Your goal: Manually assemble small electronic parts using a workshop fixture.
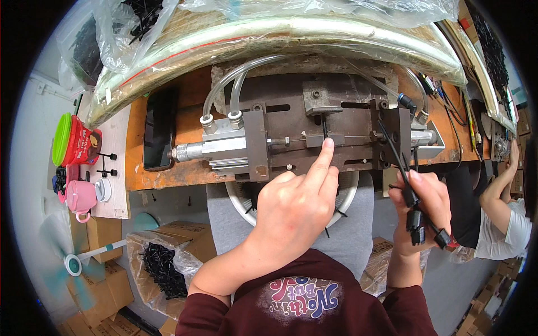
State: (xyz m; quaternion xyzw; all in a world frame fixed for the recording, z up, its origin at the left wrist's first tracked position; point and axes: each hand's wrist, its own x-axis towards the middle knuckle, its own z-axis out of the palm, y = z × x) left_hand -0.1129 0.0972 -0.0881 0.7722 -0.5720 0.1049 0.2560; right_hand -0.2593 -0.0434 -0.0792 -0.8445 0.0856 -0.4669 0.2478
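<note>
My left hand [297,204] reaches over the front of a metal clamping fixture [291,120]. Its index finger is stretched out, with the tip at a thin black plastic rod [324,126] seated upright in the fixture's centre block [315,141]. The other fingers bend loosely and the thumb is hidden. To the right, my right hand [423,210] is closed around several black plastic rods [412,196] with thick ends. Their thin ends point up past the fixture's right plate [399,134], while the thick ends hang below my fingers.
Air cylinders [224,147] with clear hoses [216,87] flank the fixture. A dark phone [159,129] lies at left, near a pink cup [81,196] and red tub [84,143]. A bag of black parts [165,269] stands below left. Another person [504,218] sits at right.
</note>
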